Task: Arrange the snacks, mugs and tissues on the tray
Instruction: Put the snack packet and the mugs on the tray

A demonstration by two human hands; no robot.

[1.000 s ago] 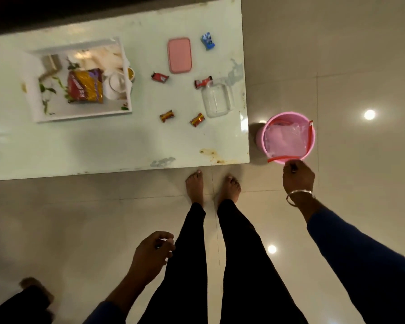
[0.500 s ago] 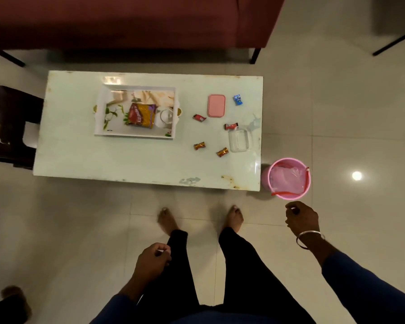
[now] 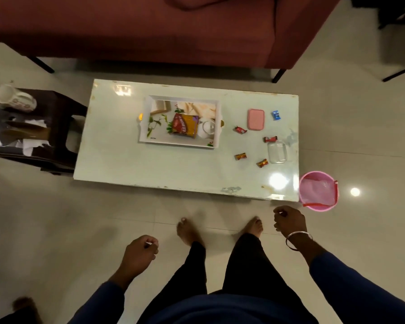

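Standing at the pale glossy desk (image 3: 150, 164), you kept both hands off it: your left hand (image 3: 139, 254) was loosely curled with nothing in its grip, your right hand (image 3: 290, 220) half-curled and empty beside the pink plastic bucket (image 3: 318, 206) on the floor. The white rectangular tray (image 3: 145, 118) held a red-and-yellow snack packet (image 3: 185, 126) touching a white mug (image 3: 207, 129). Small wrapped candies (image 3: 240, 156) lay scattered around the clear empty container (image 3: 277, 152) and its pink lid (image 3: 255, 119).
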